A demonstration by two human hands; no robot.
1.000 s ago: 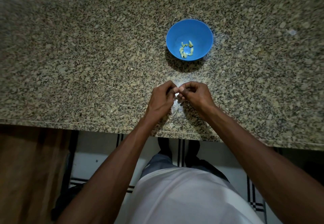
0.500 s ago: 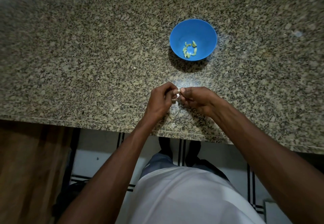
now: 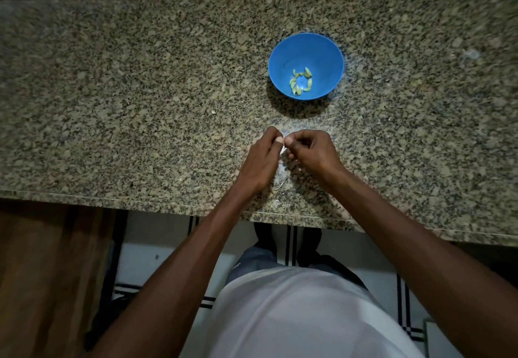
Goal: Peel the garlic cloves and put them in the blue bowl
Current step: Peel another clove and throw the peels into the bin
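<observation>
Nearest, at the worktop [image 3: 112,105] front edge, lie a few pale peel scraps [image 3: 280,184] just below the hands. L hand [image 3: 262,161] and R hand [image 3: 312,151] meet thumb to thumb, fingers curled, both pinching one small clove [image 3: 283,148] between them; it's mostly hidden, so how much skin is left can't be told. Judged from this, peeling of that clove is in hand, not done. Farther back, well apart from the hands, the bowl [image 3: 280,60] holds approx. 6–8 peeled cloves [image 3: 300,80] in a loose ring at the bottom. No unpeeled stock visible elsewhere, so the task looks near its end, w/ at least this clove still to drop in.
</observation>
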